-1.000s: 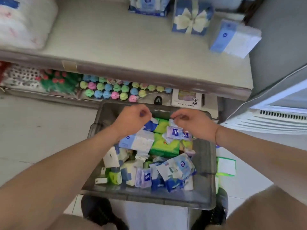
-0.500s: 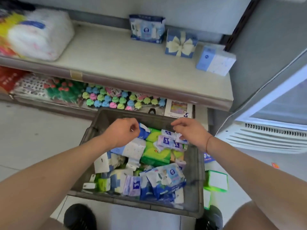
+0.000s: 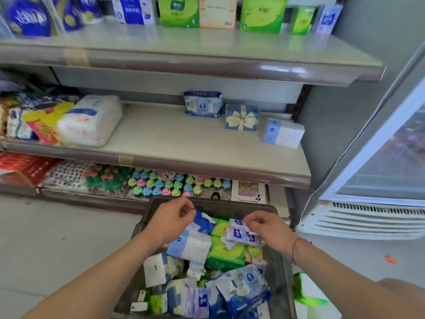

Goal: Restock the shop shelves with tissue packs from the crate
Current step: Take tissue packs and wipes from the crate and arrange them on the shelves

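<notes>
Barely started: crate [image 3: 230, 207] on the floor [image 3: 57, 238] heaped with tissue packs [image 3: 226, 252], middle shelf [image 3: 184, 139] mostly bare; left hand [image 3: 171, 221] pinches a blue pack [image 3: 203, 223] by its corner, right hand [image 3: 270, 229] curls over lilac pocket packs [image 3: 239, 234], grip unclear.

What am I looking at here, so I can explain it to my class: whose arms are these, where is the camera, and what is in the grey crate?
There is no machine here. These are a person's two bare arms, filmed by a wide-angle camera worn on their head that looks forward and down. Below them a grey plastic crate stands on the floor, full of loose tissue packs in blue, green and white wrappers. The left hand appears to pinch the corner of a dark blue tissue pack. The right hand pinches small lilac-and-white tissue packs. Ahead is a beige shop shelf holding a few goods, among them a blue box with a cream bow.
</notes>
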Tool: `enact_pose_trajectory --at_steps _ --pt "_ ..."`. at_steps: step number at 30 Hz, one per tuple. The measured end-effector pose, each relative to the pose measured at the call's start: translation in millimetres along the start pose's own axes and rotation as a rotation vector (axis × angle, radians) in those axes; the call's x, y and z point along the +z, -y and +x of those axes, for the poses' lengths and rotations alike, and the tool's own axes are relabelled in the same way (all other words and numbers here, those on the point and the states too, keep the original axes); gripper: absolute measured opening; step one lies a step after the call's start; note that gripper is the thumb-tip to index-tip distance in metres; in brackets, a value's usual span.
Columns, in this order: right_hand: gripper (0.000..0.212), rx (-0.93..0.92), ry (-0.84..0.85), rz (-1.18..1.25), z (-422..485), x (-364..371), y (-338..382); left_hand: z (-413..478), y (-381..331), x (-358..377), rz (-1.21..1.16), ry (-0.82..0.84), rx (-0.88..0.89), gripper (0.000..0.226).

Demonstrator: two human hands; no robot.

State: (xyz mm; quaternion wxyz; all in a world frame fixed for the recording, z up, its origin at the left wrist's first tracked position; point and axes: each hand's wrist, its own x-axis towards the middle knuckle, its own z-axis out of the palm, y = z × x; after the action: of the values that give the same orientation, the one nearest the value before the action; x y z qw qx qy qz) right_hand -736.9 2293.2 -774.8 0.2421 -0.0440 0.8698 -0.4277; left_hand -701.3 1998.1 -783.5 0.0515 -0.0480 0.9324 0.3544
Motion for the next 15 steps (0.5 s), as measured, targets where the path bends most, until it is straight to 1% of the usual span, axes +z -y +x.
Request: enact_pose_trajectory --at_steps 3,6,9,12,15 --pt "0.016 -0.039 0.015 -0.046 4 -9 18 2 0 -14 0.114 -0.007 0.005 0.018" --pt "0.016 -0.057 0.02 -0.023 -1 -3 19 -8 -4 2 0.171 0.063 0.012 0.018" --pt "0.016 -0.093 0.043 -0.089 -6 12 11 -16 -3 21 0.188 0.116 0.016 0.016" --pt "0.022 -0.141 0.062 -0.132 -9 22 1 -20 -7 30 0.209 0.127 0.031 0.02" --pt "0.022 -0.172 0.064 -0.123 -13 25 -3 -22 -14 26 0.242 0.12 0.038 0.026"
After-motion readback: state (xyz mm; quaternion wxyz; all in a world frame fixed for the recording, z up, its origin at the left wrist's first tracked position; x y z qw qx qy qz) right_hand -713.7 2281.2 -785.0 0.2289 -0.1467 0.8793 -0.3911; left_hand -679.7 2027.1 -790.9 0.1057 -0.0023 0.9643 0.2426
